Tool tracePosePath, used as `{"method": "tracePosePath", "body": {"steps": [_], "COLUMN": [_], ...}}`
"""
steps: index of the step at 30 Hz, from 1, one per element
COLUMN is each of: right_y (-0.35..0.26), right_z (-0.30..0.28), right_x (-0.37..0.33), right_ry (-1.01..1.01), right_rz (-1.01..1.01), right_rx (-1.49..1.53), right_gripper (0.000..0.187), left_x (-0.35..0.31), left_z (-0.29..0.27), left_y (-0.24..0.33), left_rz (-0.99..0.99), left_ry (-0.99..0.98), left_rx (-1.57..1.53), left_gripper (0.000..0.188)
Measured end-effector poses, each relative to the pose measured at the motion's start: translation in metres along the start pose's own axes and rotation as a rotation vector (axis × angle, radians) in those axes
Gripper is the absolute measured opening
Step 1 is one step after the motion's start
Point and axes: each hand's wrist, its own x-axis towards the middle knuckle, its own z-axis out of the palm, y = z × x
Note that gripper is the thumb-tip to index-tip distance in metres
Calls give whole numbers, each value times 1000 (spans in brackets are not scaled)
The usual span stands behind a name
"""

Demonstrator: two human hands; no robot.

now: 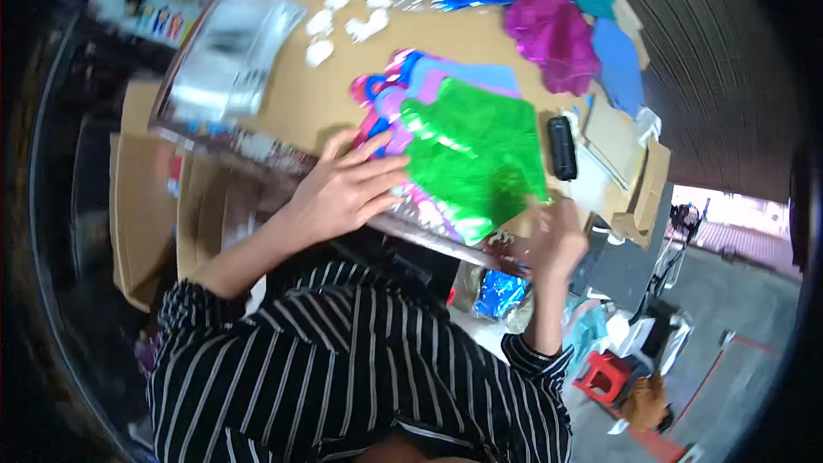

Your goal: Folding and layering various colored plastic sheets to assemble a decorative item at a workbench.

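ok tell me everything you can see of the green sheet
The green sheet is bright, glossy and foil-like, roughly four-sided, with creases, white glints and a darker patch at lower right. It lies spread over a fan of pink, blue and purple sheets on the table, its lowest corner close to the near edge. The left hand's fingertips reach its left edge; the blurred right hand is at its lower right corner, grip unclear.

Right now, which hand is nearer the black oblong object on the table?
Right. The right hand is just on the wearer's side of the black oblong object; the left hand is farther left, across the green sheet.
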Motion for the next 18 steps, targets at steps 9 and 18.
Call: {"method": "tracePosePath", "body": {"steps": [9, 18], "right_y": [-8, 15], "right_z": [23, 59], "right_x": [35, 50], "right_ry": [75, 384], "right_rz": [-455, -521], "right_rx": [322, 406], "right_gripper": [42, 31], "left_x": [166, 508], "left_z": [-20, 120], "left_y": [-68, -84], "left_rz": [-35, 345], "left_ry": [-127, 76], "left_rx": [-257, 270], "left_gripper": [25, 17]}}
